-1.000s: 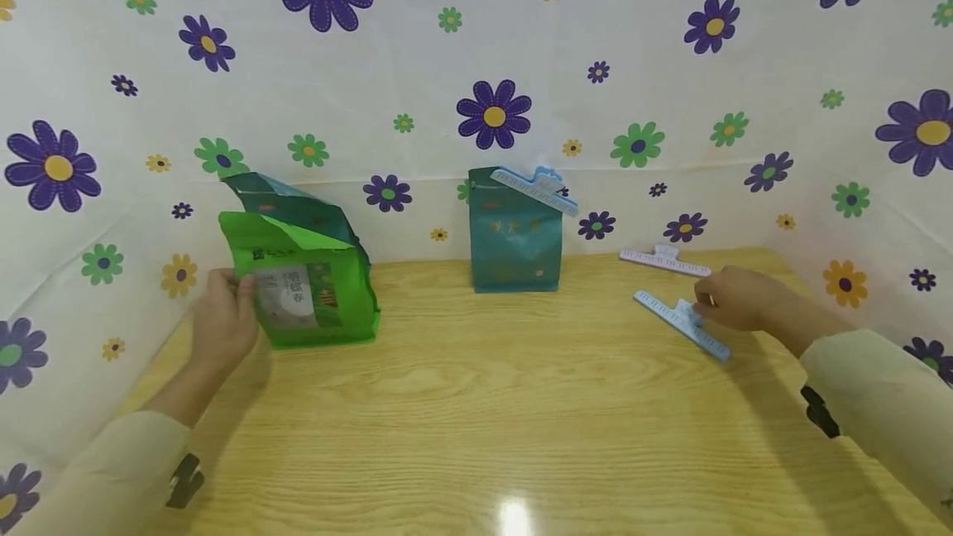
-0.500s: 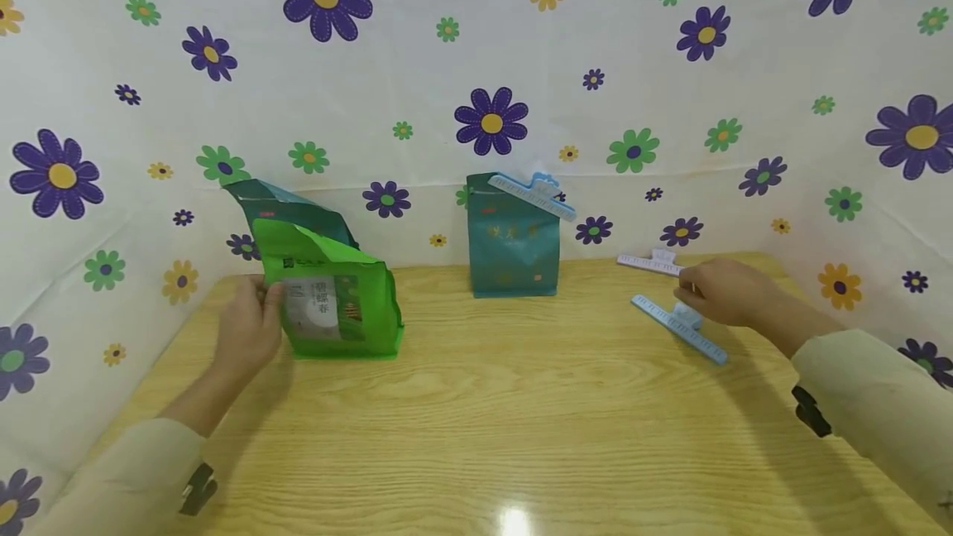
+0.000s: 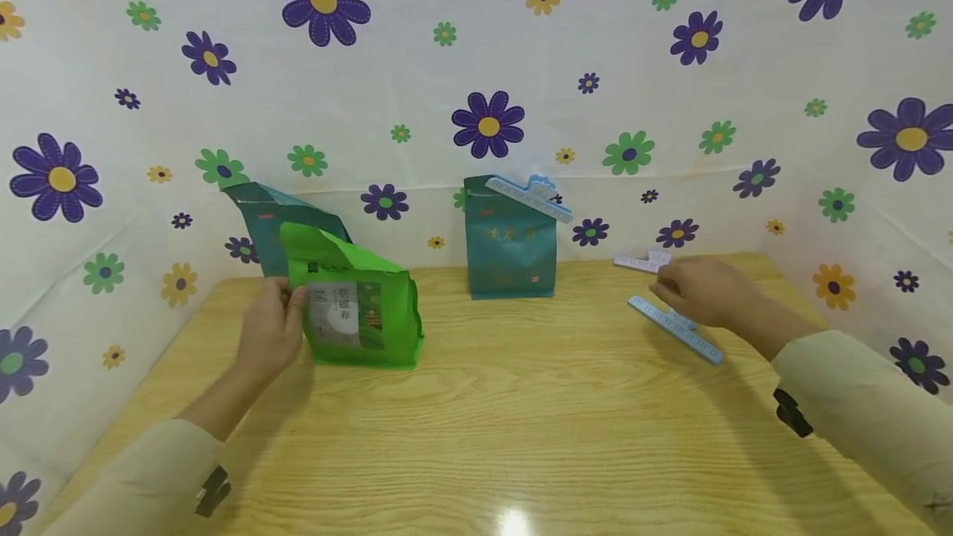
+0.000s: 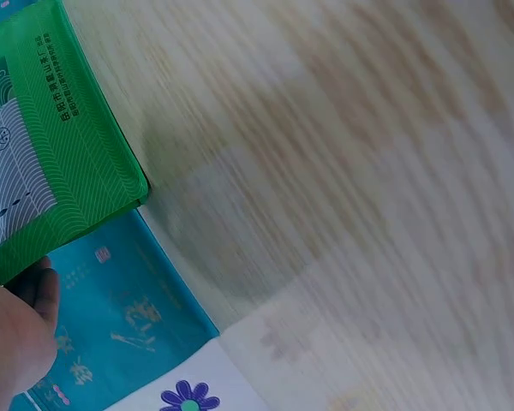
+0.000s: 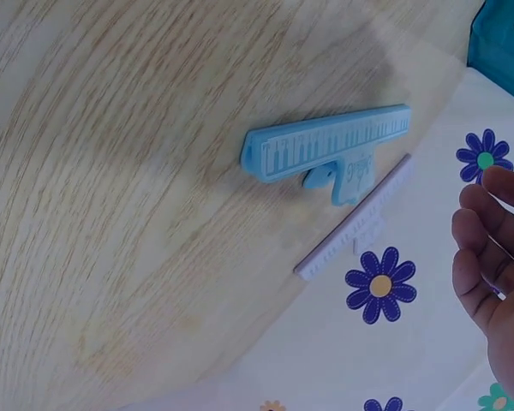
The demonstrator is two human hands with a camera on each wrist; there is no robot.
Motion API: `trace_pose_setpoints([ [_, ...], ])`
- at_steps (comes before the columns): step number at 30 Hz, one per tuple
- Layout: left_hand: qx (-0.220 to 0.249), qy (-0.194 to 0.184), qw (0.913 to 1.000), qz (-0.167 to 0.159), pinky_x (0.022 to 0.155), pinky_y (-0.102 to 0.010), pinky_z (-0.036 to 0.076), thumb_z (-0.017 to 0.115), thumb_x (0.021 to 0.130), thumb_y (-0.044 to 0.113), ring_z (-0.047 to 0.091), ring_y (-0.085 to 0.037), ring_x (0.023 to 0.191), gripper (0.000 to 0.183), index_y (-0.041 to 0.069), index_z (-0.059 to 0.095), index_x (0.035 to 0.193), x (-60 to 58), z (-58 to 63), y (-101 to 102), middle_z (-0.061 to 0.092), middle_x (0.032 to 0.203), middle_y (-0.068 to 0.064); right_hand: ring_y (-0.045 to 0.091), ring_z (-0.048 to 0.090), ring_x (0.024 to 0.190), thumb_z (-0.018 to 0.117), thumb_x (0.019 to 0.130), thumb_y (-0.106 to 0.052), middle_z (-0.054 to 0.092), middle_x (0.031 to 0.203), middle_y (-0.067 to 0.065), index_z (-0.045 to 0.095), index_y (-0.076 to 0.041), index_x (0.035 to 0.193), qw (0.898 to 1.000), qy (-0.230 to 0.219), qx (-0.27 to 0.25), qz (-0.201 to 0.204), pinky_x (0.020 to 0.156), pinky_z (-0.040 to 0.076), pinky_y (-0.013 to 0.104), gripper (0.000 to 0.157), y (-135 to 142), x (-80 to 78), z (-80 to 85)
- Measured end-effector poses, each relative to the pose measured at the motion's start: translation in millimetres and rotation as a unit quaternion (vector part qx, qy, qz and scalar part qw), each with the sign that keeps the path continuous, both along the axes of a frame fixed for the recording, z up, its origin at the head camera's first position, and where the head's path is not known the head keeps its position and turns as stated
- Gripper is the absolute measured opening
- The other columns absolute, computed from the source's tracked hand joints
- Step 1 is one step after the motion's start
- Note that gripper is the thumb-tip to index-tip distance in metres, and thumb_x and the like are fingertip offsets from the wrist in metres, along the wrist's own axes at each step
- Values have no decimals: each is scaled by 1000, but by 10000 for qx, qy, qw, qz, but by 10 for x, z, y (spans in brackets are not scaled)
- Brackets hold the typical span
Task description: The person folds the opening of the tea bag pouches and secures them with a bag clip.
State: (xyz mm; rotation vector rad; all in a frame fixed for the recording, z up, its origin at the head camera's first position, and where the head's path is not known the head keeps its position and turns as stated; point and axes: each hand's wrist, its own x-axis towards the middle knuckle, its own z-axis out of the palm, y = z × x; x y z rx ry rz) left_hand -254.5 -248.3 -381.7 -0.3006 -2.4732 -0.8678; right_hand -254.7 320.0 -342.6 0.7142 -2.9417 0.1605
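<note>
My left hand [image 3: 271, 325] grips the side edge of a bright green tea bag [image 3: 350, 308], thumb on its front, fingers behind. The bag's top is unclipped and leans up to one side. In the left wrist view the fingers reach behind the green bag [image 4: 77, 154], in front of a teal bag [image 4: 128, 308]. Over on the right, my right hand [image 3: 703, 292] hovers just past a light blue sealing clip [image 3: 673, 329], its fingers loosely bent. The right wrist view shows nothing in that hand [image 5: 501, 248], with the blue clip [image 5: 325, 141] apart from it on the table.
A pale lilac clip [image 3: 633, 263] lies behind the blue one. Another teal bag [image 3: 510, 251] stands at the back centre, a blue clip [image 3: 529, 198] slanting across its top. Flower-printed cloth [image 3: 402, 89] walls the wooden table [image 3: 476, 420] at the back and sides.
The left hand has brought the green bag to the right and nearer, uncovering more of the teal bag behind it. My right hand has shifted slightly left above the clips.
</note>
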Motion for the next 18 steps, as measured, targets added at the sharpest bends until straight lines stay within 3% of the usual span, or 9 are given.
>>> trace_pose_setpoints([
  [7,-68,12,9997,-214,51,-24,37,40,108,16,44,-18,61,27,-10,47,109,1,-38,116,51,76,-14,18,62,75,59,100,-23,69,88,6,73,-5,95,9998,170,-123,12,70,54,41,23,-114,16,9],
  [12,-142,134,9993,-311,50,-25,36,44,107,14,42,-17,57,23,-9,47,107,16,-67,194,51,73,-13,15,59,75,57,100,-23,67,87,4,73,-6,97,9995,183,-249,93,68,53,38,23,-219,22,22],
  [18,-186,106,9983,-545,50,-25,35,44,107,15,42,-16,56,23,-8,48,106,10,-12,324,51,72,-12,13,56,73,56,102,-24,65,84,0,72,-9,94,9989,297,-305,212,66,51,35,23,-326,29,60],
])
